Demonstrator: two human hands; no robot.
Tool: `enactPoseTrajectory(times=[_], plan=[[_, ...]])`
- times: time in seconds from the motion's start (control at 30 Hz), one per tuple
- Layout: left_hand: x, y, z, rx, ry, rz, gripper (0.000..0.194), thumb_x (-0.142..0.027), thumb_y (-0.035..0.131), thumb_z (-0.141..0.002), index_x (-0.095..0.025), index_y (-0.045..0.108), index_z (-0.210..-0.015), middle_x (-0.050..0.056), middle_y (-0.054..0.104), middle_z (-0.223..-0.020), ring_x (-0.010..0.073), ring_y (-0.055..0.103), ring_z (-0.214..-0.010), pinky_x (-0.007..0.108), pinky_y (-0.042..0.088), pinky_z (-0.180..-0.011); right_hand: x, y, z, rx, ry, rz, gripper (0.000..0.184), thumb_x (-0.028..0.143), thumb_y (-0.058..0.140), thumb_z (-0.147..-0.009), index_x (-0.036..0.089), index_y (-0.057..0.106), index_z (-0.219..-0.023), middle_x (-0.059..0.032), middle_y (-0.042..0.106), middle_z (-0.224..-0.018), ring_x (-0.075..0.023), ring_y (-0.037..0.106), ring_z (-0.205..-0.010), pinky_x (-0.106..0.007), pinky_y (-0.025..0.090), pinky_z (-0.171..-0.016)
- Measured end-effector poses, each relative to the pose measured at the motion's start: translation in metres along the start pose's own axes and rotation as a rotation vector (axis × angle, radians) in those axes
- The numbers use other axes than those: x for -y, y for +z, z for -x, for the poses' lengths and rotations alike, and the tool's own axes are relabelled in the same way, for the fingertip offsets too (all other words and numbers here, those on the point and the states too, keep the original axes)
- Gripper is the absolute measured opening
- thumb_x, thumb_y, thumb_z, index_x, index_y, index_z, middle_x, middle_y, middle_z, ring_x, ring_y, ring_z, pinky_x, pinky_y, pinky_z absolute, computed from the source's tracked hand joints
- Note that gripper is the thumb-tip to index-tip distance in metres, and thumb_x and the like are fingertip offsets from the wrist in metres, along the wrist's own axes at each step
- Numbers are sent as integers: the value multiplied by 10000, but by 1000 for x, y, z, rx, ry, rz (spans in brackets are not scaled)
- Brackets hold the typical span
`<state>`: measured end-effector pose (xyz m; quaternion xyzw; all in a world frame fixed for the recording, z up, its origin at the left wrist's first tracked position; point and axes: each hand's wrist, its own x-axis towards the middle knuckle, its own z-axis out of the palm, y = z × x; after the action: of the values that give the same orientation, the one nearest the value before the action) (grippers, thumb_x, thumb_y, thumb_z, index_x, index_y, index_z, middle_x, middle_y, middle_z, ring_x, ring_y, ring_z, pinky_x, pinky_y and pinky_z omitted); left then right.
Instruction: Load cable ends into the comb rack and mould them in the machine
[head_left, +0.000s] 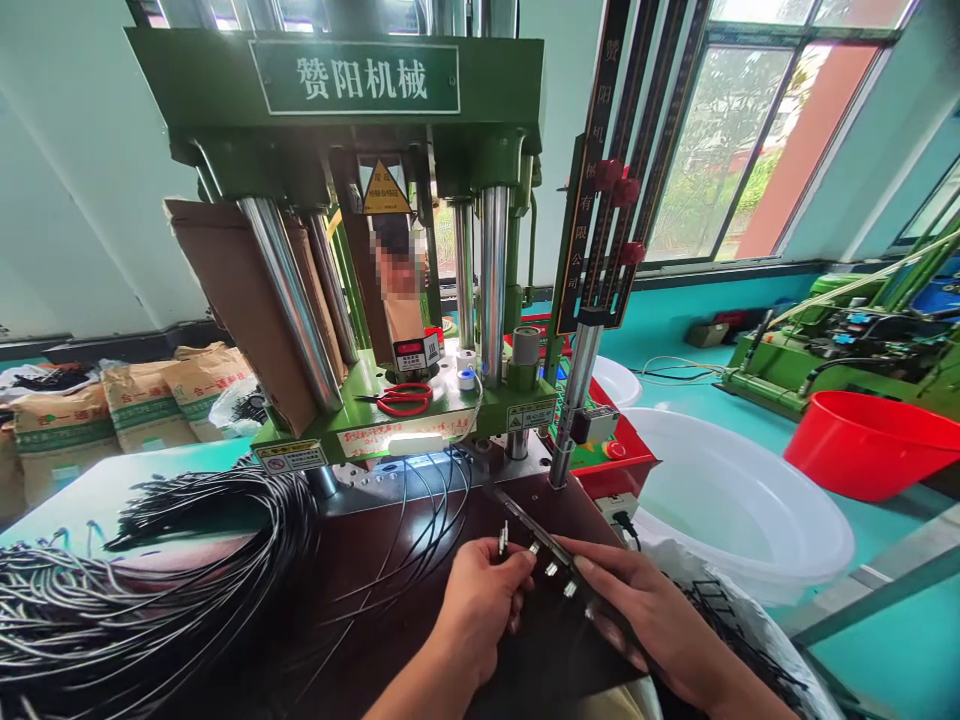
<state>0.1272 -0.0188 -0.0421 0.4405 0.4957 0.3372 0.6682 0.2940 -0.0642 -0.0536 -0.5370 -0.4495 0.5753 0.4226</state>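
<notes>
My left hand is closed in a pinch on a small dark piece with a shiny metal tip. Beside it, my right hand is closed on a long dark metal strip that slants across the front of the brown worktop. Several small silvery connectors stick out along the strip's near side. The left fingertips are close to the uppermost connector; whether they touch it I cannot tell. Thin black cables run from the machine onto the worktop, left of my hands.
A green press machine rises ahead, with red-handled scissors on its ledge. Large bundles of black cable lie at left. To the right stand a red control box, a white tub and a red bucket.
</notes>
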Motion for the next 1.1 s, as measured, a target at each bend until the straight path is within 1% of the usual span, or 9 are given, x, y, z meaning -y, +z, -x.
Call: enactPoseTrajectory(times=[0.17, 0.27, 0.4, 0.47, 0.57, 0.67, 0.8, 0.93, 1.1], plan=[[2, -2, -3, -13, -9, -3, 165, -274, 605, -694, -134, 525, -727, -26, 498, -545, 49, 346, -404, 182, 228, -351, -1, 4, 1, -4, -30, 47, 564, 560, 542, -817, 218, 555, -1265, 20, 516, -649, -33, 362, -392, -130, 238, -292], [4, -5, -3, 2, 3, 14, 214, -304, 642, -682, -130, 525, -727, -17, 510, -559, 50, 364, -418, 184, 242, -365, 0, 3, 1, -6, -26, 49, 558, 544, 549, -818, 201, 562, -1258, 40, 468, -570, -37, 347, -381, -125, 232, -287], [3, -12, 2, 72, 5, 151, 369, -413, 705, -659, -125, 552, -831, -10, 516, -641, 81, 470, -508, 222, 405, -475, -2, -9, 1, -29, 29, -36, 533, 494, 567, -831, 214, 537, -1283, 50, 436, -554, -40, 341, -398, -119, 230, -292], [1, -14, 4, 38, 25, 190, 401, -403, 706, -669, -120, 568, -918, -20, 489, -649, 92, 489, -540, 244, 443, -518, -4, -15, 3, -41, 46, -77, 515, 473, 580, -831, 229, 537, -1282, 49, 438, -574, -36, 342, -400, -117, 218, -292], [1, -14, 3, -15, 62, 185, 337, -337, 671, -712, -118, 559, -943, -26, 473, -649, 83, 469, -534, 220, 412, -487, -8, -18, 5, -60, 52, -107, 501, 457, 597, -825, 229, 548, -1268, 51, 433, -574, -36, 351, -406, -114, 215, -295], [1, -11, -2, 3, 36, 138, 230, -318, 624, -752, -133, 524, -845, -36, 457, -622, 62, 420, -493, 182, 340, -426, -8, -16, 5, -67, 48, -102, 506, 463, 583, -834, 220, 542, -1276, 51, 431, -561, -37, 343, -405, -116, 228, -297], [1, -9, -6, 31, 32, 59, 213, -336, 592, -761, -136, 519, -764, -40, 440, -594, 47, 364, -446, 169, 245, -370, -5, -12, 5, -49, 30, -66, 517, 469, 585, -829, 201, 552, -1269, 55, 401, -542, -41, 331, -406, -118, 232, -292], [0, -9, -3, 77, 19, 22, 229, -356, 596, -749, -143, 517, -723, -44, 429, -554, 51, 351, -425, 171, 237, -360, -4, -12, 6, -15, 12, -44, 533, 489, 581, -824, 200, 552, -1271, 57, 392, -529, -41, 324, -397, -120, 239, -290], [-1, -8, -2, 72, 1, -5, 209, -341, 569, -765, -142, 521, -730, -45, 425, -550, 49, 350, -413, 168, 235, -349, -8, -13, 5, 5, -8, -26, 549, 510, 566, -828, 204, 540, -1284, 62, 381, -507, -43, 322, -394, -124, 240, -304]])
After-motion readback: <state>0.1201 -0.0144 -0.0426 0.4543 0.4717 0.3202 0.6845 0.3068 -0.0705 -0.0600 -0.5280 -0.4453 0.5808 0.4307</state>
